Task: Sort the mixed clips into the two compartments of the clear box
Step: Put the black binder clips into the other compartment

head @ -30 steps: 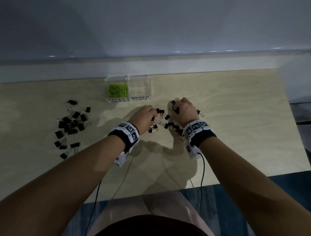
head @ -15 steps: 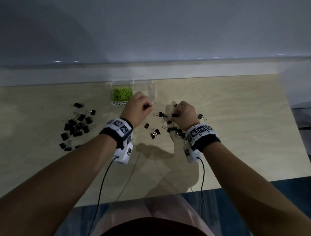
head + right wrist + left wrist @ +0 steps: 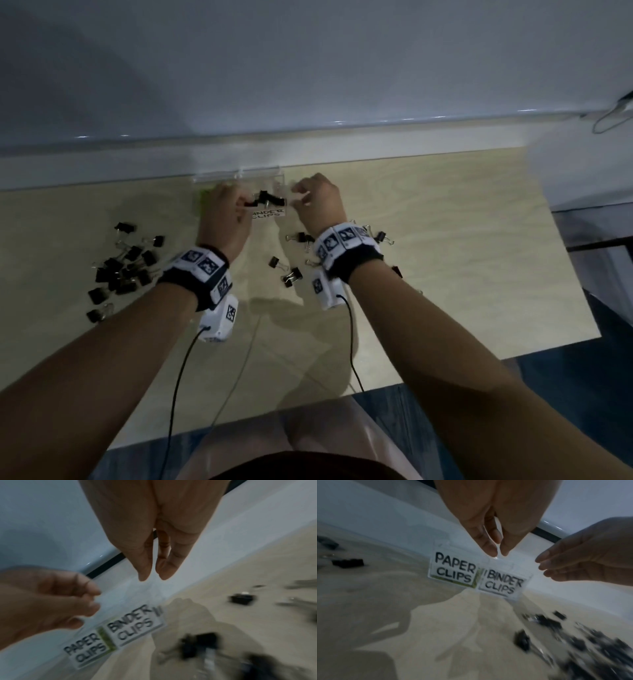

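The clear two-compartment box (image 3: 279, 178) stands at the table's far edge, labelled PAPER CLIPS and BINDER CLIPS (image 3: 477, 577) (image 3: 111, 635). Green paper clips (image 3: 202, 197) show in its left compartment. A few black binder clips (image 3: 267, 199) show at the right compartment, between my hands. My left hand (image 3: 245, 205) (image 3: 498, 553) hovers over the box with fingers hanging straight and nothing in them. My right hand (image 3: 299, 198) (image 3: 150, 577) hangs beside it, fingers relaxed and empty.
A pile of black binder clips (image 3: 120, 270) lies on the wooden table at the left. More loose binder clips (image 3: 291, 275) (image 3: 199, 643) lie under and around my right wrist. A white wall ledge runs right behind the box.
Both hands rose from the loose clips near the middle and moved forward to the box. The clips they held have left the fingers and now show at the binder compartment.
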A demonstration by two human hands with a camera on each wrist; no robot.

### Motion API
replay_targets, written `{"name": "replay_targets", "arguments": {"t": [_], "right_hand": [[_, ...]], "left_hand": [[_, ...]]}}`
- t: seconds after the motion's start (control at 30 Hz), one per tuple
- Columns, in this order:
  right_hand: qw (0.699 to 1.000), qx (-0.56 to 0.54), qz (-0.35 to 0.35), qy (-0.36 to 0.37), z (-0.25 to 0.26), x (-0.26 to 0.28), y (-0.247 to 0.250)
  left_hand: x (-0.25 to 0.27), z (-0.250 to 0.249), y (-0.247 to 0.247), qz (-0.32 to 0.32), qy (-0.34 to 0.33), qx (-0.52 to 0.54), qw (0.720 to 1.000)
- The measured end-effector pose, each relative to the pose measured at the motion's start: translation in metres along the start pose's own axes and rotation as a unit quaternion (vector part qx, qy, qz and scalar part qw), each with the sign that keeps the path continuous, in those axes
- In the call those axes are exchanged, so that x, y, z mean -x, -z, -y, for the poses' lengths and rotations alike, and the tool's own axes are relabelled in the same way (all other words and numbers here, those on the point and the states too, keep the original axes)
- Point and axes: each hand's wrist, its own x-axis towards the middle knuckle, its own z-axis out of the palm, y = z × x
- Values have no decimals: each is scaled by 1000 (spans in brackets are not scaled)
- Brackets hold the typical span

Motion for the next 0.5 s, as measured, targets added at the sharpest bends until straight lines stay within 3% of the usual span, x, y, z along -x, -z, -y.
{"name": "replay_targets", "arguments": {"t": [0.13, 0.23, 0.37, 0.5], "right_hand": [[996, 65, -27, -55, -72, 27, 43], [989, 127, -8, -69, -110, 43, 69], [991, 131, 19, -21, -126, 52, 68], [988, 151, 31, -18, -124, 54, 55]], "left_hand": [[33, -32, -28, 116, -71, -12, 991], [45, -56, -61, 202, -141, -9, 969], [40, -84, -98, 234, -161, -14, 959], [30, -93, -116, 260, -172, -53, 949]]}}
